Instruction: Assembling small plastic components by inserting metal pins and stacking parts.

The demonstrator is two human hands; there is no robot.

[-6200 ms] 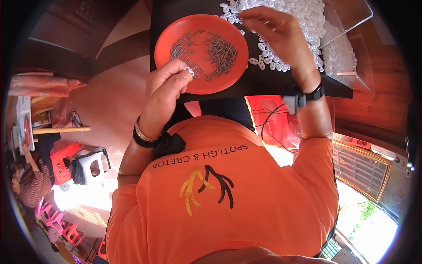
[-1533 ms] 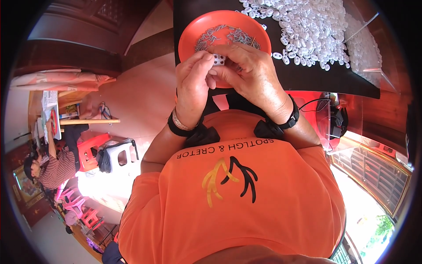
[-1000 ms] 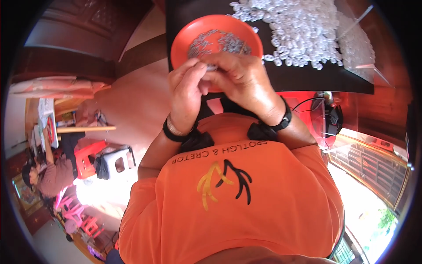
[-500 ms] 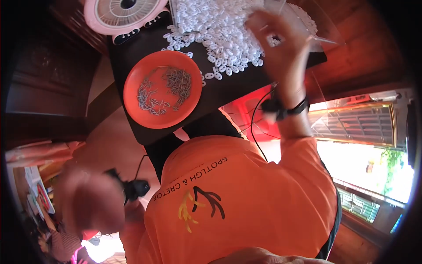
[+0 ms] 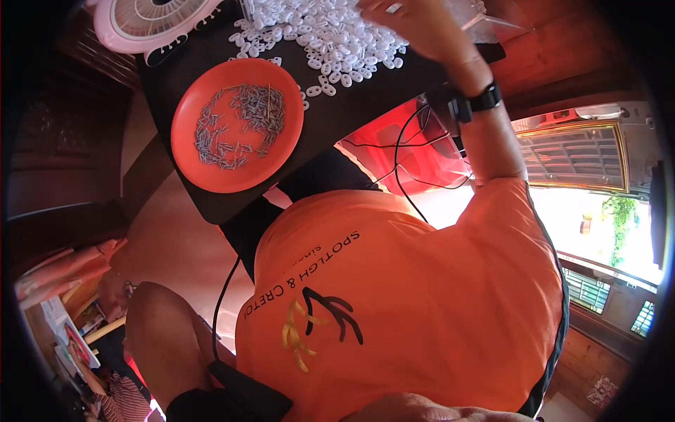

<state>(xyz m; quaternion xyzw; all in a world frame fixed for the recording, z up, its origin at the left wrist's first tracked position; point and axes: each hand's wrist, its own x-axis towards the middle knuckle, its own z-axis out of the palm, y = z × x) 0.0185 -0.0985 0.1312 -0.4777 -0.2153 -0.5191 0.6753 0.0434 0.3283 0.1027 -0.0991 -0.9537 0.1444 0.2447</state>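
At the top edge of the head view my right hand (image 5: pixel 422 32) is over the far side of the table, closed around a small white oval piece (image 5: pixel 393 8). Its fingertips are partly cut off by the edge. Beside it lies a heap of white oval plastic pieces (image 5: pixel 351 53), each with two holes. Left of the heap an orange plate (image 5: pixel 190 130) holds many short grey metal pins (image 5: pixel 264 105). My left hand (image 5: pixel 162 337) is low on the left, off the table, with a black band at the wrist; its fingers are too unclear to read.
The dark table (image 5: pixel 330 130) slants across the top. A pink fan (image 5: pixel 116 42) stands at its far left corner. Black cables (image 5: pixel 398 165) run beside a red plastic thing (image 5: pixel 401 151) under the table's right side. A clear plastic bag lies behind my right hand.
My right hand has moved up and left, farther across the table. My left hand has turned and dropped lower. The whole view has shifted, so the table sits higher and more left.
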